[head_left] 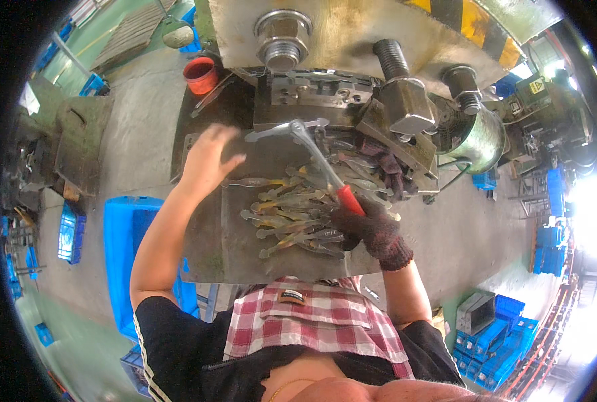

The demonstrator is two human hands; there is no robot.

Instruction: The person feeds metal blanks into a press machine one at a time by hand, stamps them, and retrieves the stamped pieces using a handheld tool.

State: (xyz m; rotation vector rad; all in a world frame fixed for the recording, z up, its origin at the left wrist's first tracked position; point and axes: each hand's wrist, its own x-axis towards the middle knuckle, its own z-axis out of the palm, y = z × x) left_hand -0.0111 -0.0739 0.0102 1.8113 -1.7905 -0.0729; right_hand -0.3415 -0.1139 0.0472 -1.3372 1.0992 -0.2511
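My right hand, in a dark knitted glove, is closed around the red grip of a long steel-shafted tool. The tool points up and to the left, and its rounded head overlaps a flat, wrench-shaped metal piece before the press die. Whether the head grips that piece or only touches it, I cannot tell. My bare left hand is raised to the left of the piece, thumb and fingers apart, fingertips slightly blurred, holding nothing. Below the tool, a pile of similar metal pieces lies on the worktable.
Heavy bolts and nuts jut from the press above the die. A red cup stands at the back left. Dark gloves lie right of the pile. A large blue bin is beside my left arm; blue crates stand lower right.
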